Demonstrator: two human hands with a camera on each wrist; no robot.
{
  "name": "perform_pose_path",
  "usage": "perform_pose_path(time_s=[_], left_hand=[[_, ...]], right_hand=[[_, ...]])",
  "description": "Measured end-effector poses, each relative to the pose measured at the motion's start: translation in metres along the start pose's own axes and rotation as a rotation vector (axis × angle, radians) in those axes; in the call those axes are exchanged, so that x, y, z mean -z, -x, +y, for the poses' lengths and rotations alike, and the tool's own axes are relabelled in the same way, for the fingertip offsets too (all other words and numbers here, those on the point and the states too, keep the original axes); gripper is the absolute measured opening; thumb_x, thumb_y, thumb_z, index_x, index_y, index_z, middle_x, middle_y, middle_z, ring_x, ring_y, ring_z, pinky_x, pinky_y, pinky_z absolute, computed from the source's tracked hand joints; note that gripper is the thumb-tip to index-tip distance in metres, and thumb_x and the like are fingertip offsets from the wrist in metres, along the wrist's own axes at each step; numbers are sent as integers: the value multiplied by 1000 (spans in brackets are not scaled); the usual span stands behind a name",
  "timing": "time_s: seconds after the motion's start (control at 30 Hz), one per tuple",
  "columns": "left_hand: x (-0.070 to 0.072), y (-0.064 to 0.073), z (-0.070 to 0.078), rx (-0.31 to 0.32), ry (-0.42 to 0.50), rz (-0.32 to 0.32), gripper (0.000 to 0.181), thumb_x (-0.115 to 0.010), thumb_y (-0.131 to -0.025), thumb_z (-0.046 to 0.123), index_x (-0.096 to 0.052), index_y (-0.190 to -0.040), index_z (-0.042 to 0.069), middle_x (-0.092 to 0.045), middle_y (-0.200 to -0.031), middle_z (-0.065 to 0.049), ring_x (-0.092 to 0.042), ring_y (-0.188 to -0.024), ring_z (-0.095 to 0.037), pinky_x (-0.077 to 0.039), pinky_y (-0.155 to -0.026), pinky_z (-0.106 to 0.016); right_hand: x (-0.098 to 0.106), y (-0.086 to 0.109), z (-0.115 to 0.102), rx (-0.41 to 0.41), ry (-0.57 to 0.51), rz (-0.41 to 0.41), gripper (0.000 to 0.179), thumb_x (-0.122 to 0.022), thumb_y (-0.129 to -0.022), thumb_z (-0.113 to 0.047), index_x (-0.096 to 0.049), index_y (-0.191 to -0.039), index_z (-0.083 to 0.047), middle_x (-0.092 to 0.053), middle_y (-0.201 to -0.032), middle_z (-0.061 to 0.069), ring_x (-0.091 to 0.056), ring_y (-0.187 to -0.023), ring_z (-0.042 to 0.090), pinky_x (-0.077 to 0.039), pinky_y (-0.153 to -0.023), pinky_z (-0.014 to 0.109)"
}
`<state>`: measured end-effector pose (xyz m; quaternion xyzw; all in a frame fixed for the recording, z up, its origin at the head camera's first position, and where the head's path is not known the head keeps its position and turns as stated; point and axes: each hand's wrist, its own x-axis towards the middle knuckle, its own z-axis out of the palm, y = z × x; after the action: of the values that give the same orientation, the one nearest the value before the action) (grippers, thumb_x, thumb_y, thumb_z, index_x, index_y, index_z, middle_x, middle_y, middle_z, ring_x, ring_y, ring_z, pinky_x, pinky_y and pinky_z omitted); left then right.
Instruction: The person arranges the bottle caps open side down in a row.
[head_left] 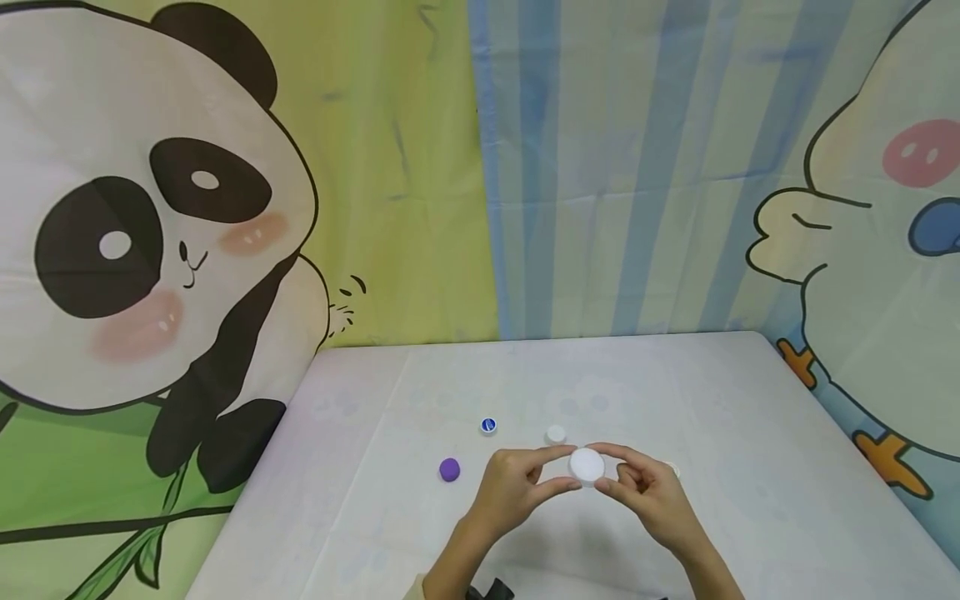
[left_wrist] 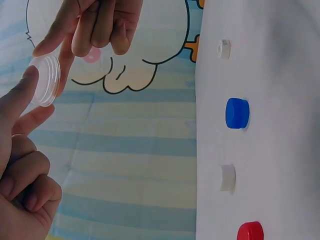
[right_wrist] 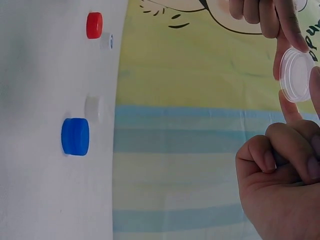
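Observation:
Above the white table, both hands hold one round clear plastic lid [head_left: 587, 466] that looks white from above. My left hand [head_left: 512, 490] pinches its left edge between thumb and index finger. On the opposite edge, my right hand [head_left: 654, 498] pinches it the same way, its other fingers curled in. The wrist views show the lid [left_wrist: 48, 82] to be see-through with a ridged rim, held off the tabletop. A blue cap [right_wrist: 75, 136] stands on the table and is hidden from the head view.
Left of the hands lie a cap [head_left: 449, 470], purple here but red in the wrist views, and a small blue-and-white cap [head_left: 488, 426]. A white cap [head_left: 556, 434] sits just beyond the hands. Another small white cap [left_wrist: 224, 49] is partly hidden behind the right hand. Printed curtains surround the table [head_left: 390, 517].

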<state>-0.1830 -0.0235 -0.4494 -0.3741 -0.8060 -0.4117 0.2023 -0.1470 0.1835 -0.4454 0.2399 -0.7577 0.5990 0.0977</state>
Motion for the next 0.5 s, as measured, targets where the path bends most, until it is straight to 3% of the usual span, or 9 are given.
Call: perform_pose_path(time_s=[0.13, 0.23, 0.33, 0.5], left_hand=[[-4, -3, -3, -4, 30, -2, 35, -65, -77, 39, -67, -106, 20, -27, -46, 10, -18, -44, 6, -18, -39, -10], [-9, -7, -6, -9, 25, -11, 35, -64, -78, 40, -67, -106, 20, -28, -46, 10, -19, -44, 5, -18, -39, -10], [-15, -16, -9, 1, -22, -37, 36, -61, -79, 43, -66, -107, 21, -29, -46, 10, -20, -43, 4, -18, -39, -11], [-32, -36, -12, 10, -191, -78, 40, -58, -80, 47, -64, -112, 24, -32, -45, 11, -23, -41, 2, -20, -39, -11]], right_hand=[[2, -1, -6, 8, 20, 12, 35, -62, -79, 6, -57, -113, 2, -25, -50, 5, -21, -42, 11, -24, -37, 21], [8, -2, 4, 2, 51, 9, 36, -62, -79, 5, -57, -115, 1, -25, -50, 5, -21, -42, 10, -24, -37, 23], [20, -5, 19, -46, 107, 9, 37, -62, -81, -1, -57, -118, -4, -26, -51, 2, -22, -43, 8, -24, -37, 23], [44, -14, 37, -186, 215, 3, 38, -64, -83, -18, -58, -119, -16, -31, -51, -4, -26, -43, 7, -28, -38, 25]])
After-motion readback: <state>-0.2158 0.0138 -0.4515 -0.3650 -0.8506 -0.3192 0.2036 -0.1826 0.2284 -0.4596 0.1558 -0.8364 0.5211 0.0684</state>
